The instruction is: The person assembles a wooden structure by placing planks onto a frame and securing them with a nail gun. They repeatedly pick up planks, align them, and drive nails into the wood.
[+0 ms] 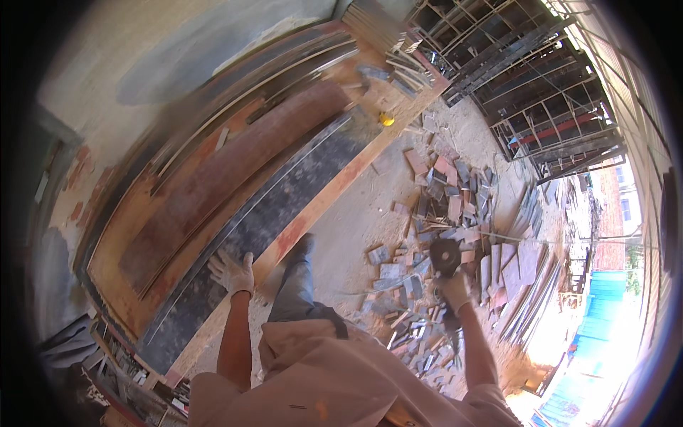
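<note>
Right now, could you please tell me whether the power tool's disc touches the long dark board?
Apart: the head view shows floor and scrap pieces between disc and board.

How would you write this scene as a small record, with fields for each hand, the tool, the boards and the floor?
Left hand: gloved, spread on a long, flat black board
Right hand: gloved, gripping a dark handheld tool with a round disc
Tool position: to the right, away from the black board
Beside black board: long reddish-brown board
Floor: scattered heap of grey and reddish flat pieces
Near black board's far end: small yellow object, kind unclear
</note>
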Action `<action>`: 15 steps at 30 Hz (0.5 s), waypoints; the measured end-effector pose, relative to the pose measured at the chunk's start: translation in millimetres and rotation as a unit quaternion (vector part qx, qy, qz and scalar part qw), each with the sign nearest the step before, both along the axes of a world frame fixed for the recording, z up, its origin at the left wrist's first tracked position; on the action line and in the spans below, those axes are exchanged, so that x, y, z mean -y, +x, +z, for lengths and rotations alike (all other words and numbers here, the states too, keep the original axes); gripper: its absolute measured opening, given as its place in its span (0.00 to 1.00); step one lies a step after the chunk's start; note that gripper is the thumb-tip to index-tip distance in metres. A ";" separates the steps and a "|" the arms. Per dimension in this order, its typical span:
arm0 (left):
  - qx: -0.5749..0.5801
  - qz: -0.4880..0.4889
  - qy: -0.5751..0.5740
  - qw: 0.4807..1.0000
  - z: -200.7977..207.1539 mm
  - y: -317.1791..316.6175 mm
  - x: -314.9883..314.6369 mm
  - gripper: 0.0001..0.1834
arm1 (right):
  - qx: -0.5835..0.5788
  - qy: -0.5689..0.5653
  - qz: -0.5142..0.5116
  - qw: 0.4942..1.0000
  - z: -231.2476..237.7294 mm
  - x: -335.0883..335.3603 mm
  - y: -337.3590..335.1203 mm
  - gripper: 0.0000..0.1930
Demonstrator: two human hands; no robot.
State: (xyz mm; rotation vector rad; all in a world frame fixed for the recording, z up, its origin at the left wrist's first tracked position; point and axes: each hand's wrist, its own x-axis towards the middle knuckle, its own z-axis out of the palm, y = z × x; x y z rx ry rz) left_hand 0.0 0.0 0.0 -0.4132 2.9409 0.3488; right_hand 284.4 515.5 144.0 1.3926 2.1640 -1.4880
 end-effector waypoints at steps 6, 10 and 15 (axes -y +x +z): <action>0.165 0.189 -0.087 0.964 -9.9 43.7 -149.5 0.73 | 0.091 -0.037 -0.080 0.992 28.4 -72.2 28.8 0.06; 0.205 0.192 -0.089 0.956 -15.7 60.3 -137.6 0.74 | 0.167 -0.072 -0.083 0.980 0.4 -115.2 -17.9 0.07; 0.268 0.196 -0.100 0.938 -27.9 51.9 -137.9 0.74 | 0.154 -0.027 0.048 0.987 -39.4 -227.9 -141.7 0.11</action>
